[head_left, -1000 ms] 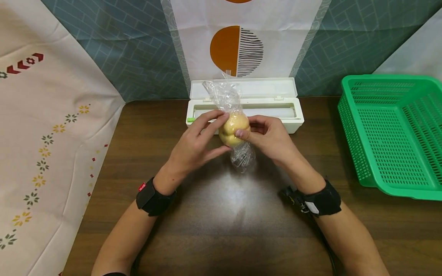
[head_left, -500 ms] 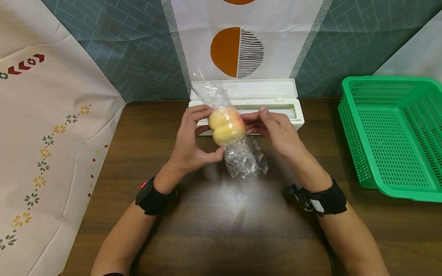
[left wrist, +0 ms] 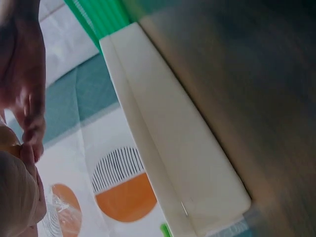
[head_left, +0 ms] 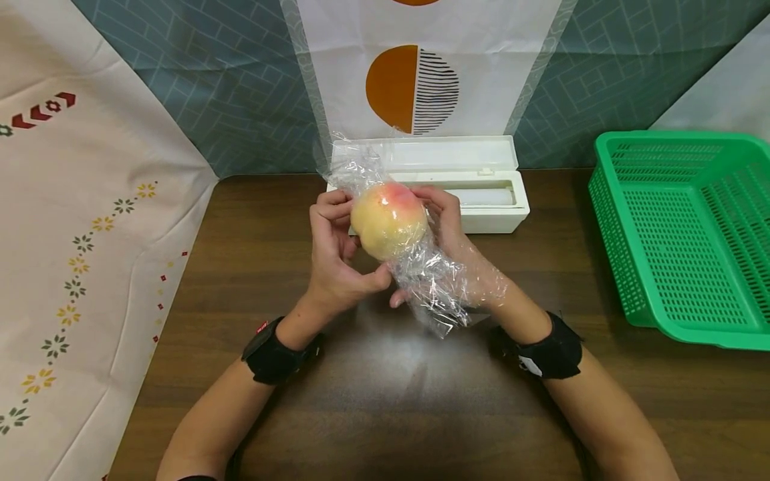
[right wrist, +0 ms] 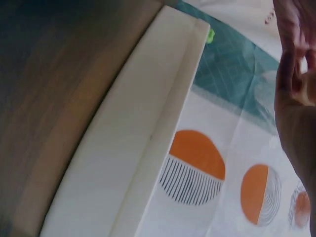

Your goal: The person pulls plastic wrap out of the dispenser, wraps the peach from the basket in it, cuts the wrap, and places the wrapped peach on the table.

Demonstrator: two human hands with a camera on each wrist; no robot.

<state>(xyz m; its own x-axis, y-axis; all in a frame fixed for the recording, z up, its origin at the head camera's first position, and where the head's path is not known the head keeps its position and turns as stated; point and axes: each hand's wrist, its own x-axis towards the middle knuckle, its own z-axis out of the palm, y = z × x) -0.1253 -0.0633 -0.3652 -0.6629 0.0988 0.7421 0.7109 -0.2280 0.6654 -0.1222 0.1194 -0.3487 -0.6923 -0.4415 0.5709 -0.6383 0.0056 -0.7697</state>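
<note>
A yellow peach (head_left: 390,220) with a pink blush is wrapped in clear plastic film, held up over the table in front of the white box. My left hand (head_left: 337,254) grips its left side, fingers curled behind and thumb near its lower edge. At the right side, my right hand (head_left: 460,250) holds it with the index finger along the upper right; the thumb tip shows below. Crumpled film (head_left: 436,284) trails down over the right palm, and more film (head_left: 357,164) sticks up at the upper left. Fingers behind the peach are partly hidden.
The long white box (head_left: 493,220) stands lid-up against the back wall with a white roll (head_left: 484,196) inside. A green plastic basket (head_left: 644,280) sits at the right. Patterned cloth (head_left: 90,267) hangs along the left.
The peach has been turned so its pink side faces up, shifting slightly left. My right hand has come from beside it to underneath the trailing film, which is spread wider.
</note>
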